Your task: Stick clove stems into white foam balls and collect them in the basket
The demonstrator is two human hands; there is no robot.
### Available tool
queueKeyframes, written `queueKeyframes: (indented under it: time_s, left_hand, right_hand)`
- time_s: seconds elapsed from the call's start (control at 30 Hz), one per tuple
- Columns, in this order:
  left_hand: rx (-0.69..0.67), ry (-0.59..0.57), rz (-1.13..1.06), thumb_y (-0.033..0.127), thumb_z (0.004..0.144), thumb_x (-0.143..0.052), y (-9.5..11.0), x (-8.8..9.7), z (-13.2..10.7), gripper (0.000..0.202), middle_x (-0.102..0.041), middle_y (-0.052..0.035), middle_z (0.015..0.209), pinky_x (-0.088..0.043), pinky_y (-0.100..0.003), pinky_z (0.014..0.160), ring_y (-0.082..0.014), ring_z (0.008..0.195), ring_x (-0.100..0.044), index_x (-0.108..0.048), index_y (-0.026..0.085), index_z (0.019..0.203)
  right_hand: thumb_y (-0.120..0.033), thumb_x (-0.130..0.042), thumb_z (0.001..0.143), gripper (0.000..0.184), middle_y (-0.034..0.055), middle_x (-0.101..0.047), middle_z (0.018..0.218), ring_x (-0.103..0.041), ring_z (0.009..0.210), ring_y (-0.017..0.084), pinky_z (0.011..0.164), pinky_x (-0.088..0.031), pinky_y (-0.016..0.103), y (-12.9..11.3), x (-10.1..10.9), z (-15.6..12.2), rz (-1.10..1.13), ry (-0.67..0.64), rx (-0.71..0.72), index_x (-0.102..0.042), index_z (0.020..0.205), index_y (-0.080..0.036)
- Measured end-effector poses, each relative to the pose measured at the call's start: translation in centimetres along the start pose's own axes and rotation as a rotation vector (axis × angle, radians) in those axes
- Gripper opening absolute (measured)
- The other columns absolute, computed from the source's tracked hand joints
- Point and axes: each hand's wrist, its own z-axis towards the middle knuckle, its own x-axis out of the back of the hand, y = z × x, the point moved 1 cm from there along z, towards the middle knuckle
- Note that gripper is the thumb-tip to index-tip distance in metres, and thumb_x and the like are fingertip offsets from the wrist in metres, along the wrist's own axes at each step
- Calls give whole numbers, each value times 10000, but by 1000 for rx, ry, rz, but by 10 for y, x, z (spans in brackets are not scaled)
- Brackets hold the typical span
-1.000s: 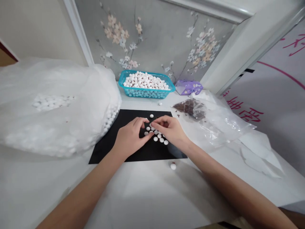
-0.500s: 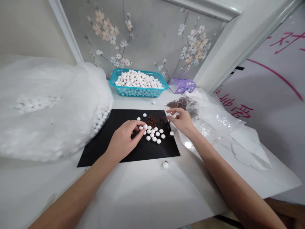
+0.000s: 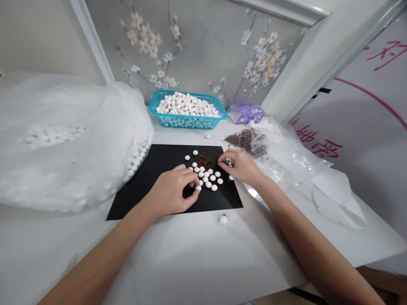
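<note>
Left hand (image 3: 170,190) and right hand (image 3: 241,166) curl by white beads (image 3: 206,178) on a black mat (image 3: 143,186), any grip hidden; floral wallpaper (image 3: 203,51) behind.

Your white beads (image 3: 207,179) look smooth with a soft gloss, and the rough brown flakes (image 3: 206,162) beside them lie on a matt black sheet (image 3: 143,190). Near the far edge of the smooth, pale counter (image 3: 178,254) sits a glossy, translucent turquoise plastic basket (image 3: 153,101), and the crinkled clear plastic bag (image 3: 294,163) to your right shines with thin, slick highlights.
</note>
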Motion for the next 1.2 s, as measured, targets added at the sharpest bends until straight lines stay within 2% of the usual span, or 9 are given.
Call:
queueKeyframes:
  time_s: [0.1, 0.23, 0.53, 0.67, 0.77, 0.9, 1.0, 1.2]
  left_hand:
    - [6, 11, 7, 212, 751, -509, -1, 1, 0, 51, -574, 6, 706, -383, -236, 607, -142, 744, -497, -555, 194, 740]
    - [6, 9, 5, 203, 741, -514, -3, 2, 0, 66, -589, -1, 733, -384, -243, 605, -147, 751, -487, -578, 195, 754]
    - [17, -25, -18, 219, 756, -515, -9, 5, 0, 53, -614, 0, 747, -401, -256, 641, -162, 793, -497, -563, 198, 752]
    - [-4, 5, 38, 216, 758, -508, -10, 5, 0, 63, -601, -12, 738, -399, -267, 650, -171, 794, -487, -562, 185, 767]
    - [-23, 4, 72, 207, 760, -501, -10, 5, 0, 67, -594, -13, 736, -394, -270, 648, -171, 788, -480, -561, 182, 770]
    - [-16, 4, 64, 215, 763, -501, -10, 5, 0, 64, -595, -12, 729, -391, -266, 636, -167, 774, -482, -555, 183, 754]
    - [3, 2, 41, 220, 765, -504, -11, 4, 0, 65, -603, -13, 741, -392, -265, 639, -168, 785, -488, -560, 186, 764]
    - [19, 7, 13, 229, 762, -518, -13, 2, 0, 61, -607, -2, 750, -397, -266, 640, -159, 776, -490, -560, 186, 771]
  right_hand:
    - [-166, -539, 718, 105, 3, -621, 708, -462, 490, 87, 556, -384, 227, -3, -1, -1, 50, 42, -40, -639, 747, -173]
    - [-161, -528, 684, 107, -47, -519, 495, -430, 426, 87, 517, -367, 216, -7, -2, -3, 80, 77, -78, -630, 705, -185]
    - [-145, -531, 637, 46, -2, -588, 687, -441, 480, 80, 528, -383, 219, -13, -7, -4, 140, 95, 3, -562, 652, -177]
    - [-155, -512, 665, 44, 6, -640, 777, -419, 449, 66, 517, -371, 223, -13, -8, -6, 134, 84, -45, -540, 681, -185]
    - [-167, -508, 677, 47, -13, -622, 678, -411, 412, 68, 480, -346, 219, -14, -6, -6, 167, 132, -130, -532, 709, -191]
    - [-219, -552, 699, 46, -48, -504, 490, -428, 422, 93, 498, -358, 230, -15, -4, -5, 174, 204, -163, -578, 722, -188]
    - [-259, -584, 717, 94, -35, -526, 501, -449, 455, 104, 527, -381, 245, -17, -5, -5, 189, 234, -146, -639, 736, -185]
    - [-211, -575, 755, 103, -23, -592, 586, -443, 464, 86, 499, -375, 230, -29, -10, -9, 273, 223, -57, -672, 767, -181]
